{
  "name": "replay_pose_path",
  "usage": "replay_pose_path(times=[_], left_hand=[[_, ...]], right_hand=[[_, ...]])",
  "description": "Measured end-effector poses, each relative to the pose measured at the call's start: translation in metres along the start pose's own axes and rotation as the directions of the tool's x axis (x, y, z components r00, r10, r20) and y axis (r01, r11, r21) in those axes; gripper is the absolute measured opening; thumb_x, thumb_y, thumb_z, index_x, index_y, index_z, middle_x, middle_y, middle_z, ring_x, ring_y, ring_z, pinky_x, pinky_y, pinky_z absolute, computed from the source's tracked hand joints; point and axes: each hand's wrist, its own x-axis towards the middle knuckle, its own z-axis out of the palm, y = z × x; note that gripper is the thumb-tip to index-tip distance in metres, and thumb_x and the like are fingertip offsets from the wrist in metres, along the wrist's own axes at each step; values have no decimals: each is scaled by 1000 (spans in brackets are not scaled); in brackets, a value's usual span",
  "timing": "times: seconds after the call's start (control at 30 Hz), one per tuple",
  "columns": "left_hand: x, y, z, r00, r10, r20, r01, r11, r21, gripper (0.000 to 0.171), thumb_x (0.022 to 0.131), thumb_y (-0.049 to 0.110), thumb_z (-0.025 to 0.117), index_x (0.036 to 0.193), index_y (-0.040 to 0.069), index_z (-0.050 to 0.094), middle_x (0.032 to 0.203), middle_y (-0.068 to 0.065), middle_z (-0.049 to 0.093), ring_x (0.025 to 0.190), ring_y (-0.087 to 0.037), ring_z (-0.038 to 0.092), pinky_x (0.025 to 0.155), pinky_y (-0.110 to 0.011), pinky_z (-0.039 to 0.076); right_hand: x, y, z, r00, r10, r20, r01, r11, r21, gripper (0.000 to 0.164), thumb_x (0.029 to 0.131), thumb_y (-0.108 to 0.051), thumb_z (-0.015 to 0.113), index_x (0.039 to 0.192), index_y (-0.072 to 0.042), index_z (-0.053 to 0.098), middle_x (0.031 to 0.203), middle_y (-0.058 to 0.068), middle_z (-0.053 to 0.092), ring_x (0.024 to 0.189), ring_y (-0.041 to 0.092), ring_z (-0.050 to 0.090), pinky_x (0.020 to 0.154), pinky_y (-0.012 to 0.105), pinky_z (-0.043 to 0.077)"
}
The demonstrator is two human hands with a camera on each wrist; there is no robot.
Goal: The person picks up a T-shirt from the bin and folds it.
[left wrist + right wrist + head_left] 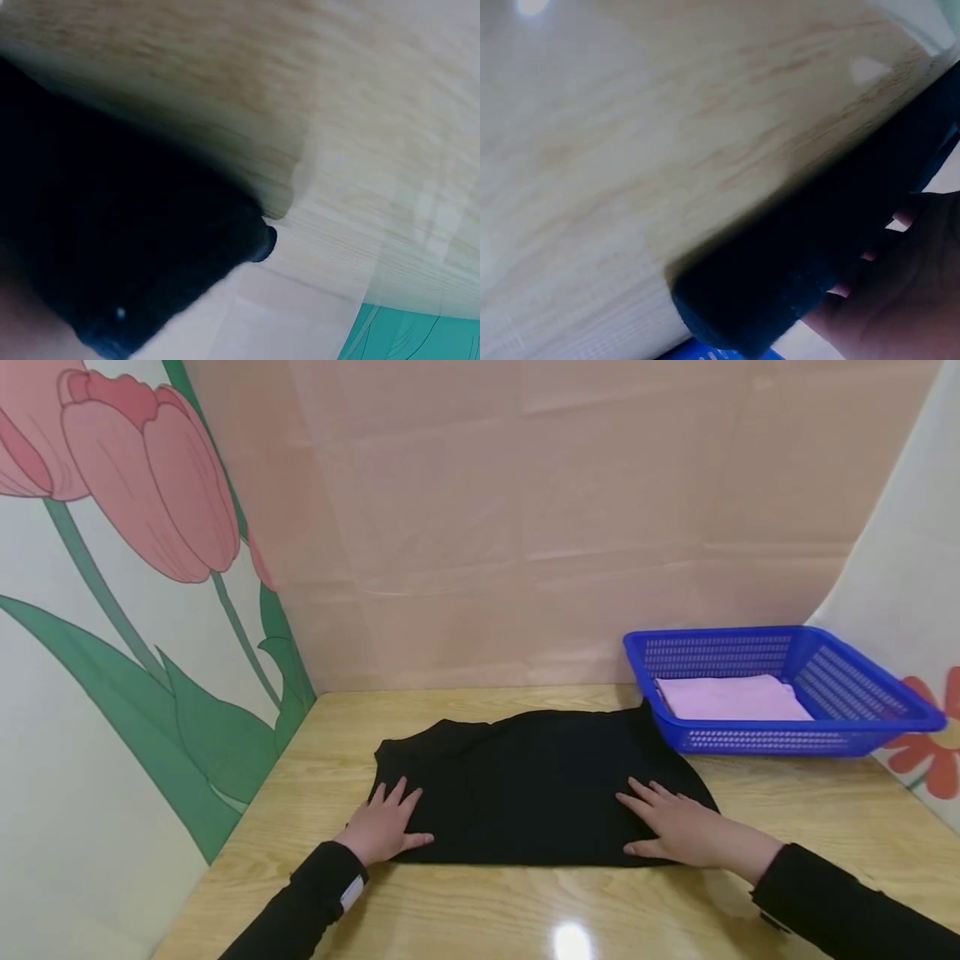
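Observation:
A black cloth (532, 785), perhaps a folded garment, lies spread on the wooden table with a straight near edge and an uneven far edge. My left hand (381, 828) rests on its near left corner, fingers spread. On the near right part of the cloth lies my right hand (678, 828), its fingers straight and pointing inward. In the left wrist view the cloth (135, 210) appears dark and blurred. The right wrist view shows the cloth (780, 262) beside my right hand (907, 292).
A blue plastic basket (787, 737) stands at the back right, with a folded pink cloth (731, 698) inside. The far right corner of the black cloth reaches the basket's left side. Behind the wooden table (487, 910) hangs a pinkish sheet (525, 527); a tulip-printed panel (112, 760) borders the left.

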Motion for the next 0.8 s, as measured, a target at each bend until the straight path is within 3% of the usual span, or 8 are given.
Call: replay_pose_path(times=[0.13, 0.23, 0.33, 0.53, 0.8], left_hand=[[10, -2, -12, 994, -28, -102, 15, 992, -122, 61, 90, 49, 69, 130, 3, 62, 131, -20, 59, 118, -40, 57, 95, -54, 48], [21, -6, -27, 973, -90, -214, 46, 978, -202, 41, 92, 37, 71, 116, 4, 68, 112, -15, 68, 101, -31, 65, 86, -47, 53], [36, -11, -40, 951, -138, -278, 71, 969, -239, 32, 92, 29, 72, 111, 4, 69, 107, -13, 69, 97, -29, 66, 85, -45, 53], [72, -19, -51, 964, -171, -202, 121, 964, -239, 35, 94, 27, 69, 118, 2, 68, 116, -14, 68, 106, -30, 64, 93, -45, 50], [105, -33, -41, 976, -174, -129, 142, 964, -226, 30, 95, 22, 68, 115, -1, 69, 115, -16, 69, 107, -33, 64, 94, -45, 49]], right_hand=[[5, -1, -11, 998, 7, -61, -11, 999, -51, 84, 87, -67, 60, 138, 0, 54, 140, 31, 48, 125, 52, 48, 94, 66, 42], [14, -1, -19, 988, 15, -155, -29, 996, -90, 73, 88, -58, 65, 132, 0, 59, 131, 28, 56, 117, 46, 56, 93, 61, 46], [29, 3, -25, 972, 18, -235, -45, 993, -109, 62, 89, -47, 70, 127, 1, 62, 123, 25, 60, 110, 42, 60, 91, 57, 48], [68, 18, -31, 966, 61, -251, -87, 992, -94, 51, 90, -32, 73, 125, 4, 62, 117, 24, 62, 106, 40, 62, 90, 54, 50], [113, 32, -29, 972, 129, -198, -141, 989, -44, 48, 91, -23, 71, 126, 7, 59, 116, 26, 62, 107, 41, 61, 92, 55, 48]])
